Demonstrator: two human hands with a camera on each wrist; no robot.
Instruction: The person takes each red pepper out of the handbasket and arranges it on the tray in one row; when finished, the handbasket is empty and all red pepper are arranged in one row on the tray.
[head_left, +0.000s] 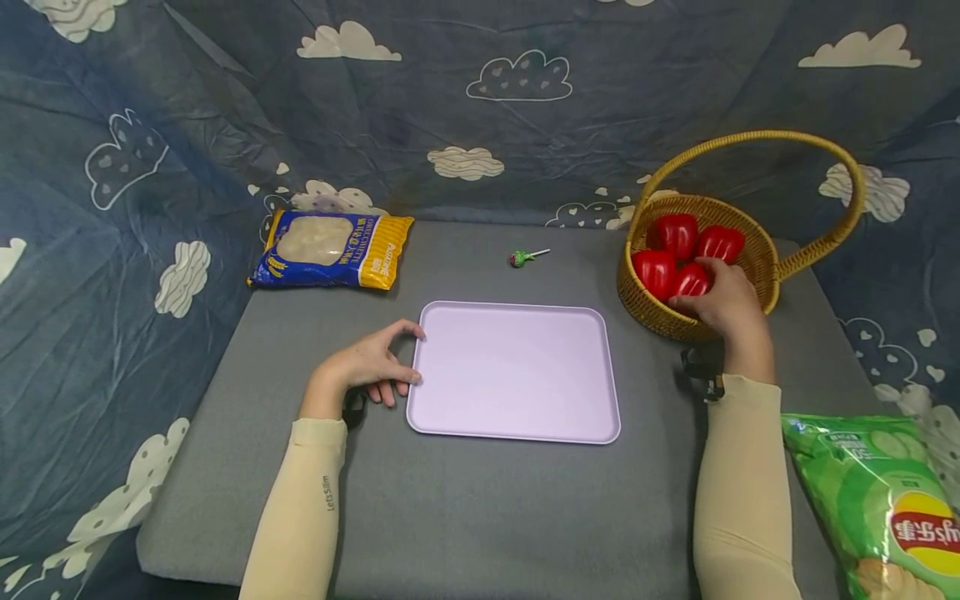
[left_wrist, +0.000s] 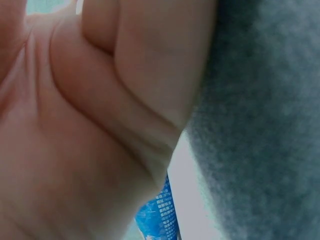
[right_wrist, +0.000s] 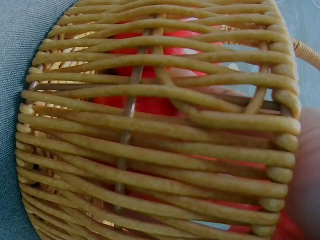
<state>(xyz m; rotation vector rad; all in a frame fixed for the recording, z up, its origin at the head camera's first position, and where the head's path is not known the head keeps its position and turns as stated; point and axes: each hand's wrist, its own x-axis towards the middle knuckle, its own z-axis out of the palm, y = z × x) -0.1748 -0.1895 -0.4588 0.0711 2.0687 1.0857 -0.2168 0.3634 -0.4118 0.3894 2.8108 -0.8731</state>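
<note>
- Head view, far left: a blue-and-yellow pasta bag [head_left: 315,250] lies flat on the grey worktop [head_left: 487,517], close to the cloud-print cloth [head_left: 517,125] behind.
- Next comes your left hand [head_left: 366,364], its thumb and index finger spread apart, both tips touching the left rim of the tray; your other visible fingers bend loosely beneath the thumb. In the left wrist view your palm fills most of the picture, so you cannot tell more about the fingers there.
- To its right, the lilac tray [head_left: 517,371] lies flat in front of you.
- Beyond the tray's far rim, well apart from it, a green lollipop [head_left: 519,259] lies with its white stick pointing right.
- Farther right stands the wicker basket [head_left: 637,302], upright, handle raised, with four red peppers inside.
- Your right hand [head_left: 725,302] reaches into this basket, thumb and fingers pinching the front right pepper [head_left: 691,282]. In the right wrist view the weave partly hides the red shapes.
- At the far right, near your right sleeve [head_left: 742,483], lies a green chip bag [head_left: 862,492].
</note>
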